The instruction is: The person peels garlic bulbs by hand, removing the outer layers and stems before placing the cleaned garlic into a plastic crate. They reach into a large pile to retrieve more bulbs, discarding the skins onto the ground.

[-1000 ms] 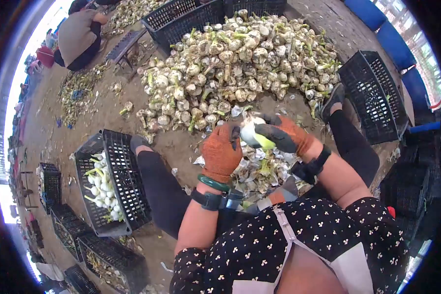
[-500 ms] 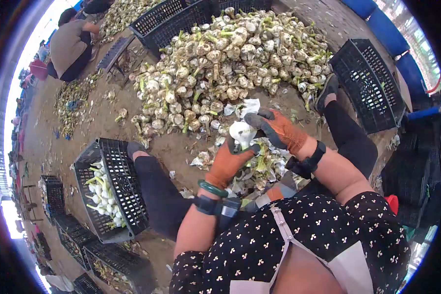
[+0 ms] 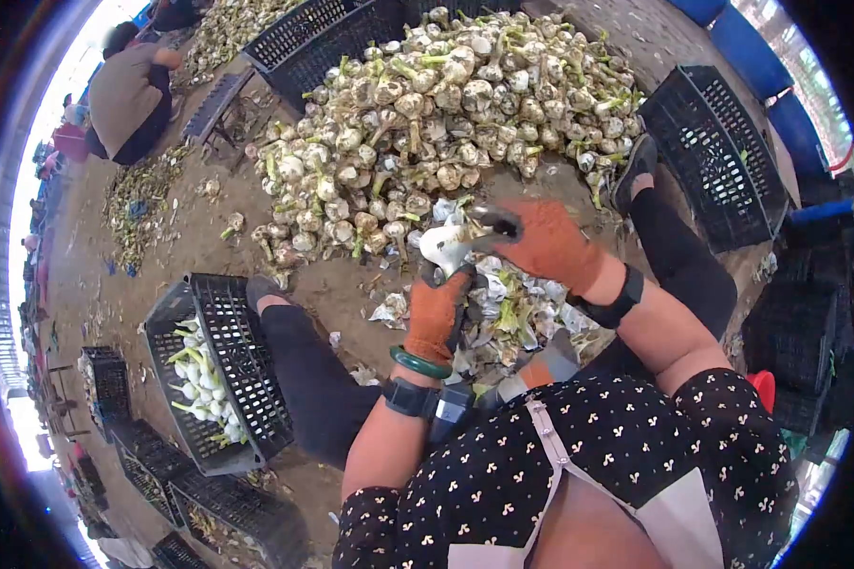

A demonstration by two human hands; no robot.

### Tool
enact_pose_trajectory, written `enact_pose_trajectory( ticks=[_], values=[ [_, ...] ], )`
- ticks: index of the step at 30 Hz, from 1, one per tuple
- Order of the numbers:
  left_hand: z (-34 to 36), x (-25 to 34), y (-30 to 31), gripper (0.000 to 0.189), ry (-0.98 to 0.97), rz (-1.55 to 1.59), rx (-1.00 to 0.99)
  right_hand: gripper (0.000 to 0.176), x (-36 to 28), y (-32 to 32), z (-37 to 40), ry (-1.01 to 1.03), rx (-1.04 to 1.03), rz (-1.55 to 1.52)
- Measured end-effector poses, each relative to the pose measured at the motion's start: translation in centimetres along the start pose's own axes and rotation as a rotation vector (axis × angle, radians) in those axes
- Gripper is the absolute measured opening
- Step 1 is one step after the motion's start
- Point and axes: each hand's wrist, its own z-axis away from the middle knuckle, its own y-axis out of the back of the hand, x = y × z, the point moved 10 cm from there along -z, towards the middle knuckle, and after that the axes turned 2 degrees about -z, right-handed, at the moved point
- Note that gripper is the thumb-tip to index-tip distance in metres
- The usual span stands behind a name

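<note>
A white garlic bulb (image 3: 443, 247) sits in my left hand (image 3: 436, 313), which wears an orange glove with dark fingers and is closed around the bulb's lower side. My right hand (image 3: 547, 245), gloved the same way, pinches at the neck end of the bulb, which points to the right. Its fingertips partly cover that end. Below the hands lies a heap of peeled skins and cut stems (image 3: 510, 318) between my legs. Just beyond is a large pile of unpeeled, soil-marked garlic bulbs (image 3: 427, 123).
A black crate (image 3: 220, 370) with cleaned white garlic (image 3: 199, 384) stands left of my leg. Another black crate (image 3: 716, 161) is at the right, beyond my foot. More crates (image 3: 228, 512) line the lower left. A person (image 3: 133, 95) crouches at the upper left beside a low bench (image 3: 220, 102).
The bulb has moved slightly left and turned, so its neck now points right instead of down. My right hand has turned and moved its fingers to that neck end.
</note>
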Motion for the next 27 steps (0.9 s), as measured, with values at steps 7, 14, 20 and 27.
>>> enact_pose_trajectory(
  ticks=[7,14,20,27],
  values=[
    [0.7,1.4,-0.6,0.017,-0.078,-0.189,0.000,0.023,-2.2,-1.4,-0.5,0.184,-0.056,0.159],
    [1.8,0.8,-1.5,0.017,0.113,-0.048,-0.092,0.022,-1.3,-1.0,-1.1,0.157,-0.084,0.058],
    [2.5,2.7,-2.4,0.019,-0.215,-0.193,-0.259,0.039,5.0,-0.6,-1.1,-0.168,-0.041,-0.064],
    [1.6,1.0,-1.9,0.020,0.049,0.011,-0.130,0.030,-1.3,1.5,-0.8,0.050,0.011,-0.228]
  ],
)
